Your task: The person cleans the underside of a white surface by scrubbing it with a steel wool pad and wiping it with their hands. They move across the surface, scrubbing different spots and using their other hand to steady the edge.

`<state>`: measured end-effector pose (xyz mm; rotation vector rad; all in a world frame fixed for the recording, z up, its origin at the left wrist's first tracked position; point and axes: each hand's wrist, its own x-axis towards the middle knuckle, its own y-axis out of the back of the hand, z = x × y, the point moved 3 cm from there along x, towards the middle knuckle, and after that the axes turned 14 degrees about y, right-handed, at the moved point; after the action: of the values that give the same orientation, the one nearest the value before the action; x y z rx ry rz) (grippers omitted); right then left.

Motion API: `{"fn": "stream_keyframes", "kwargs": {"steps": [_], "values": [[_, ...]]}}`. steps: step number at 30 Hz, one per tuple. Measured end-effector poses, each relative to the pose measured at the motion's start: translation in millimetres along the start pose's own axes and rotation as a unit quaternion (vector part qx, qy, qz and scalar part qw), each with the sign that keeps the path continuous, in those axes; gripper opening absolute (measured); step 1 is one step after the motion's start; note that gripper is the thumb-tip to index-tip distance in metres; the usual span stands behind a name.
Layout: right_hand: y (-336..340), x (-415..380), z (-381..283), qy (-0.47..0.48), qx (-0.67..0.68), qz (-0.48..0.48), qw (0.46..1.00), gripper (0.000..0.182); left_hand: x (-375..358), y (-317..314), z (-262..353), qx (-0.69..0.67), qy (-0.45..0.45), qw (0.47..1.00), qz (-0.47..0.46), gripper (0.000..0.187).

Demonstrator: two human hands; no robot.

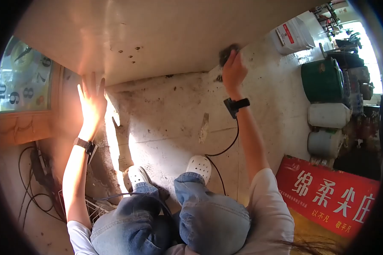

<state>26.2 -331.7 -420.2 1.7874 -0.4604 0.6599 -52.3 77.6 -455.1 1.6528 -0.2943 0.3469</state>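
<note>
My left hand (91, 100) is raised at the left with its fingers spread, by the lower edge of a large pale panel (166, 34); whether it touches the panel is unclear. At the upper right, my right hand (234, 70) is closed round a dark object (229, 53), blurred and too indistinct to name, near the panel's right part. Several small dark screws or studs (133, 62) show on the panel. Each wrist wears a black band, and a black cable hangs from the right one.
A clock (23, 76) stands at the far left above loose black cables (30, 187). To the right are a white bucket (291, 36), a green container (323, 80), white jugs (327, 115) and a red box (323, 187). A wire basket (93, 210) sits beside my left leg.
</note>
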Motion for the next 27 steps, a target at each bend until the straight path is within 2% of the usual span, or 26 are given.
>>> {"fn": "stream_keyframes", "kwargs": {"steps": [2, 3, 6, 7, 10, 13, 16, 17, 19, 22, 25, 27], "values": [[9.7, 18.8, -7.7, 0.019, 0.023, 0.078, 0.996, 0.021, 0.1, -5.2, -2.0, 0.014, -0.009, 1.0, -0.005, 0.058], [-3.6, 11.4, -0.2, 0.081, -0.006, 0.1, 0.992, 0.021, 0.2, -8.7, -1.4, 0.02, -0.006, 1.0, -0.008, 0.059], [-46.8, -40.3, 38.1, -0.01, -0.063, -0.104, 0.993, 0.023, -0.6, -10.9, 1.0, -0.003, 0.01, 1.0, -0.018, 0.068], [-44.0, -46.9, 42.7, 0.013, -0.041, -0.112, 0.993, 0.025, -1.2, -8.5, 2.9, -0.006, 0.009, 1.0, -0.021, 0.067], [-18.9, -24.1, 30.0, -0.008, 0.014, -0.064, 0.998, 0.026, -1.0, -6.5, 0.9, 0.0, 0.0, 0.999, -0.038, 0.066], [4.9, 0.4, 12.4, 0.017, 0.048, 0.01, 0.999, 0.026, -0.2, -5.6, 0.6, 0.003, -0.007, 1.0, -0.029, 0.064], [-23.4, -15.9, 25.4, -0.019, 0.016, 0.053, 0.998, 0.025, 0.6, -3.0, 7.3, -0.021, -0.001, 1.0, -0.014, 0.062], [-29.7, -20.7, 31.7, -0.038, 0.023, 0.01, 0.999, 0.024, 1.4, 4.2, 12.7, -0.022, -0.002, 1.0, 0.017, 0.054], [-30.3, -29.9, 32.3, -0.075, 0.041, -0.086, 0.993, 0.023, 3.0, 7.7, 14.1, -0.018, -0.008, 1.0, 0.013, 0.056], [-3.6, -10.7, 23.0, -0.018, 0.099, 0.034, 0.994, 0.021, -1.9, 0.7, 7.4, -0.026, -0.022, 0.999, -0.004, 0.057], [16.9, 9.8, 13.0, 0.02, 0.12, 0.096, 0.988, 0.02, -0.4, 5.8, 8.4, 0.0, -0.027, 0.999, -0.02, 0.056], [-7.6, -7.5, 21.3, 0.032, 0.111, 0.06, 0.992, 0.019, -0.1, 7.1, 10.9, -0.01, -0.027, 0.999, -0.019, 0.056]]}}
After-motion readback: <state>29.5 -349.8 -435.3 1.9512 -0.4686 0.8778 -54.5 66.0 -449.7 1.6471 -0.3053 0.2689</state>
